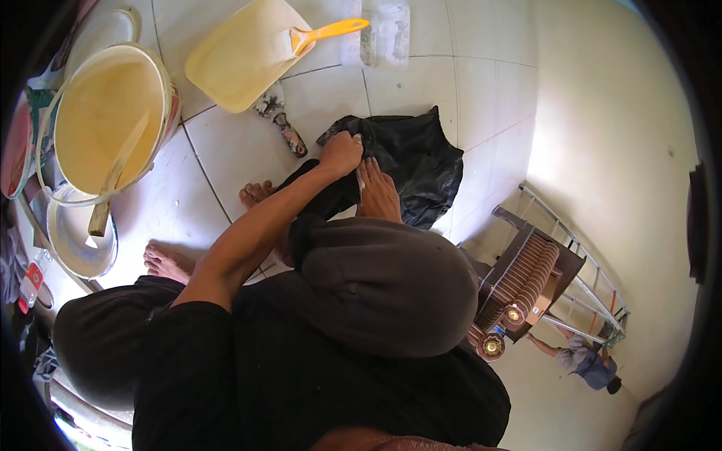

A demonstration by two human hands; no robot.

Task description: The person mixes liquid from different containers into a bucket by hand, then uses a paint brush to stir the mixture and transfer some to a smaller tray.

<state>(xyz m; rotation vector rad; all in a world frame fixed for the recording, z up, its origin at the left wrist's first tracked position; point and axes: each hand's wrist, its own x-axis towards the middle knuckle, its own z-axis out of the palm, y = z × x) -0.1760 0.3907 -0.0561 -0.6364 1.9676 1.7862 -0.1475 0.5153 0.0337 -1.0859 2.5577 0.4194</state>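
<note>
A crumpled black cloth with pale dusty marks lies on the white tiled floor in front of me. My left hand is closed in a fist at the cloth's near left edge. A small pale bit shows beside its fingers, but I cannot make out what they hold. Close by, my right hand lies on the cloth with its fingers stretched out, its wrist hidden behind my raised knee. Left of the cloth rests a putty knife with a stained handle, its blade partly under a cream plastic board.
A scraper with a yellow handle lies on the board. At the left stands a bucket of cream paste, a wooden stick leaning in it, near round lids. Rightward are brown furniture, a ladder and another person.
</note>
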